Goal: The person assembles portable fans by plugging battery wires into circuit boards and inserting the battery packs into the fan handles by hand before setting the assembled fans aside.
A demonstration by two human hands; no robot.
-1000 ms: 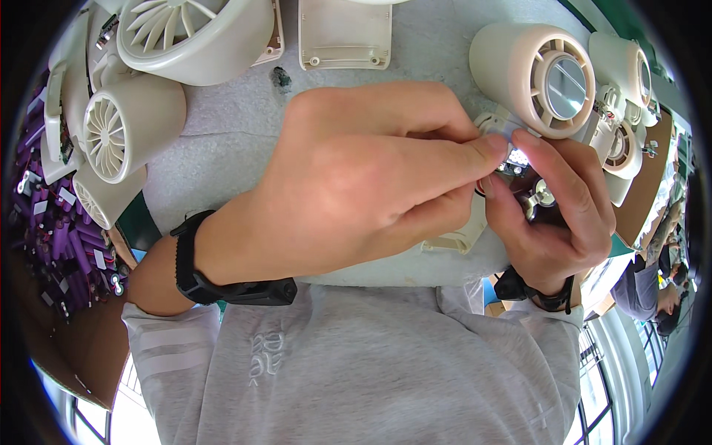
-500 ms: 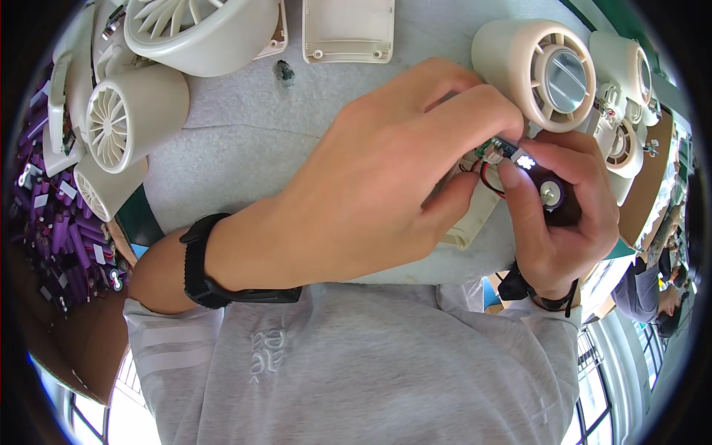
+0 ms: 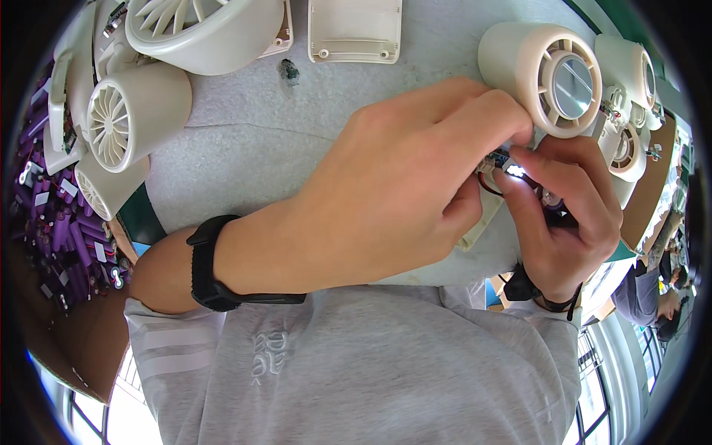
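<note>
A small circuit board (image 3: pixel 513 169) with a lit white display is between my two hands, right of the middle. My left hand (image 3: pixel 415 174) reaches across from the left, its fingertips closed on the board's far-left end. My right hand (image 3: pixel 575 211) pinches the display end between thumb and forefinger. Red and black wires (image 3: pixel 487 184) run off beneath the board. Partly hidden in the curl of my right fingers is the round metallic end of a battery cell (image 3: pixel 549 198). Under my hands lies a cream plastic shell (image 3: pixel 480 228), mostly covered by them.
A cream fan housing (image 3: pixel 512 70) stands just beyond my right hand, with more fan parts (image 3: pixel 627 67) to its right. An open cream cover (image 3: pixel 354 33) lies at the back. On the left are several fan housings (image 3: pixel 141 111) and a box of purple battery cells (image 3: pixel 67 230).
Both hands have come slightly nearer to me with the board. The battery end and the wires are now more covered by my fingers. My grip on the board stays.
</note>
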